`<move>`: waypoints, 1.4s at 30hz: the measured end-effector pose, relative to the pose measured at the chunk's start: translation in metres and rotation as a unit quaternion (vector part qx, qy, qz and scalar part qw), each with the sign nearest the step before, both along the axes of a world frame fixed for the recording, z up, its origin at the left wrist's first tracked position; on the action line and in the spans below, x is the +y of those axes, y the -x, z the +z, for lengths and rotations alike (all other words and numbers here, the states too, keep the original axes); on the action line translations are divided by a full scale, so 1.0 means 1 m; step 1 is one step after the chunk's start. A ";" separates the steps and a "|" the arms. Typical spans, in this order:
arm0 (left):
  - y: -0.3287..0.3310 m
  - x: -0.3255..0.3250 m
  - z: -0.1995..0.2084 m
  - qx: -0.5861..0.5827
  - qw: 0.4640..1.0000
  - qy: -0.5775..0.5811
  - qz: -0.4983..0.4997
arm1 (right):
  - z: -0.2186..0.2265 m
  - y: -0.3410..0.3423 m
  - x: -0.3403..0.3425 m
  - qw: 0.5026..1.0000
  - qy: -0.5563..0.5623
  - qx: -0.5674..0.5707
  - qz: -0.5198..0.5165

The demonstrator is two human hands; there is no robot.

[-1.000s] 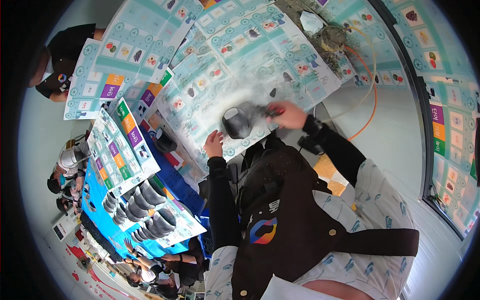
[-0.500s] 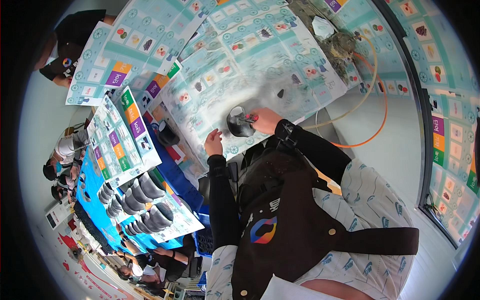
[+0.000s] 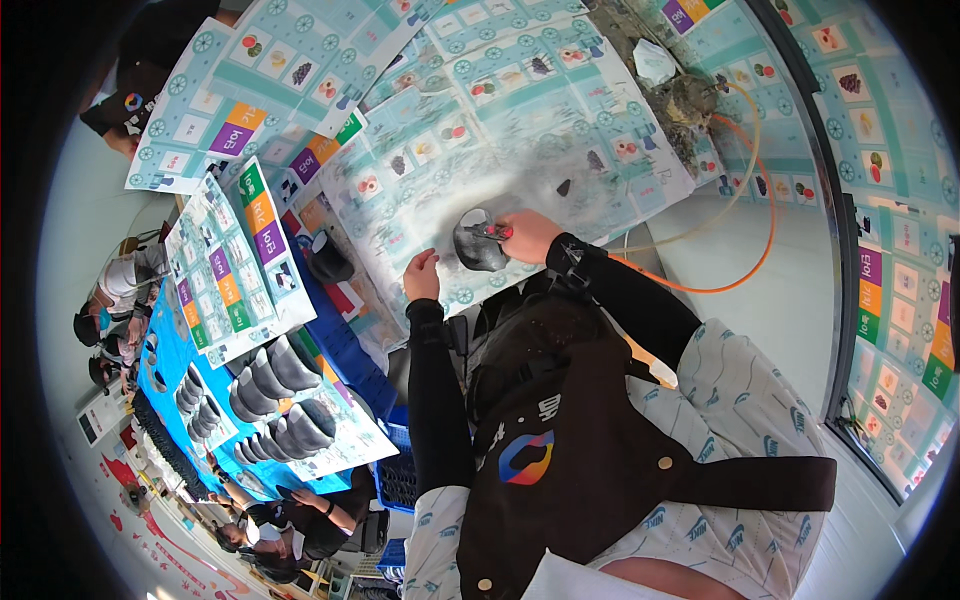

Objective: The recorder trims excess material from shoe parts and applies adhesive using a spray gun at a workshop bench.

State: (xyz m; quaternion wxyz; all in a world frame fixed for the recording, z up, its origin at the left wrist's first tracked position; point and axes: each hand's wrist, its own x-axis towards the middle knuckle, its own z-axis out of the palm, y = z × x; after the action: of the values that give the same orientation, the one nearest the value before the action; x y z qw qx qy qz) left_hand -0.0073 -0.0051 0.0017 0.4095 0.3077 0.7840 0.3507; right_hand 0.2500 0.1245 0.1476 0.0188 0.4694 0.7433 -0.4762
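right hand [image 3: 528,236] lower on dark bowl [image 3: 478,243], left hand [image 3: 421,277] unmoved

The right hand [image 3: 530,235] grips a small red-handled tool [image 3: 490,232] against a dark grey bowl [image 3: 478,245] on the paper-covered bench [image 3: 560,130]. Just left of the bowl, the left hand [image 3: 421,277] rests flat on the paper. An orange hose [image 3: 745,255] curves away right of the bowl.

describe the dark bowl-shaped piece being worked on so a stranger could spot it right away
Start at the big paper-covered table, then find the grey dusty patch near its close edge. There the dark bowl-shaped piece sits alone, the right hand pressing a red-handled tool to it, unlike the stacked grey bowls far left.
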 end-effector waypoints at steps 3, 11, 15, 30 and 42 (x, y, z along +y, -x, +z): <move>-0.004 0.006 0.000 0.004 1.000 0.011 -0.005 | 0.000 0.000 0.000 0.999 -0.012 0.028 0.010; -0.013 0.017 0.016 0.057 0.997 0.041 -0.035 | 0.016 -0.017 0.006 0.996 0.010 -0.052 0.071; -0.025 0.025 0.017 0.104 0.982 0.106 -0.113 | 0.024 -0.017 0.012 0.996 0.012 -0.034 0.080; -0.055 -0.018 0.143 0.196 0.972 0.016 -0.129 | 0.040 -0.134 0.025 0.953 0.175 0.220 -0.108; 0.175 -0.297 0.279 0.320 0.941 0.088 0.063 | 0.063 -0.076 0.012 0.951 0.178 0.230 -0.104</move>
State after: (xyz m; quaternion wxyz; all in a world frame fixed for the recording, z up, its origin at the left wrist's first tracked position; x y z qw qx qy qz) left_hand -0.1825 -0.3023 0.2806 0.1399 0.3163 0.9191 0.1888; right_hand 0.3263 0.1370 0.2107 -0.1195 0.4108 0.5774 -0.6954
